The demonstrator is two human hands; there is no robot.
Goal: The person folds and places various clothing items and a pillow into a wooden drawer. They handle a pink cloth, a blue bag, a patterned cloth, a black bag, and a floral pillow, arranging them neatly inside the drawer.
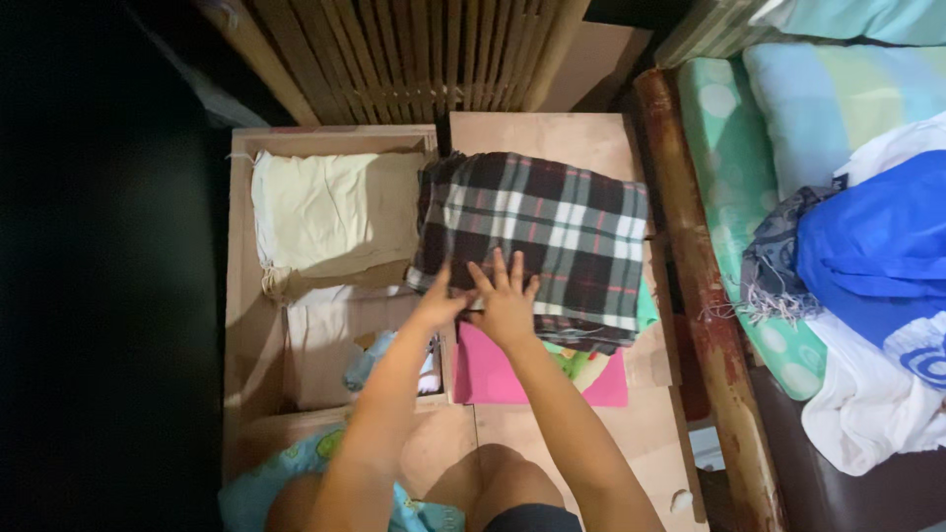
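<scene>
Head view shows both hands pressed flat on a folded black, white and red plaid cloth (pixel 537 241), at its near edge. The right hand (pixel 505 305) has its fingers (pixel 500 268) spread and released, lying open on the fabric and grasping nothing. The left hand (pixel 437 300) sits just beside it, touching the cloth's near left corner; its fingers look extended and flat too, though the right hand partly covers them, so I cannot tell whether they pinch the edge.

Away from the fingertips, the plaid cloth stretches forward and to the right, its long axis running left to right across the view. It lies on top of a small stack: a green cloth edge (pixel 646 310) peeks out to the right of the fingers, and a flat pink sheet (pixel 493 379) shows under the wrists.

Left of the fingers, an open wooden box (pixel 236 296) holds a folded cream cloth (pixel 320 212). Right of the stack, a round wooden rail (pixel 695 276) bounds the room; beyond it lies a bed heaped with blue and white clothes (pixel 872 256). Bare plywood floor (pixel 552 133) lies beyond the cloth's far edge.
</scene>
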